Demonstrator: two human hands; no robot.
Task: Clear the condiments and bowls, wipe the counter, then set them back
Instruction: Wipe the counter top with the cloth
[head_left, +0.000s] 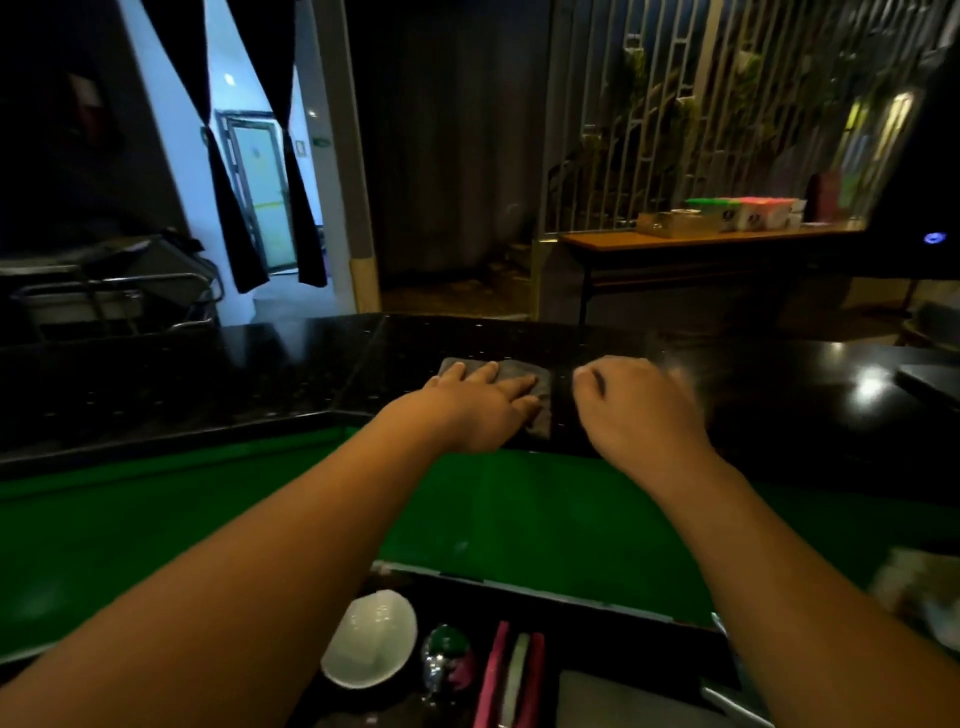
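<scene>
The bench (260, 374) is showing glossy black with fine pale speckles, and the cloth (540, 410) lying on it is looking plain grey. The lower surface (545, 525) before it is glowing solid green. Down below, a bowl (370, 640) is appearing white, and the slim packets (511, 675) beside it are running in pink, pale green and red stripes. Far back, the curtains (228, 208) are hanging black against a bluish-white wall (166, 156), and the side table (701, 240) is looking orange-brown.
</scene>
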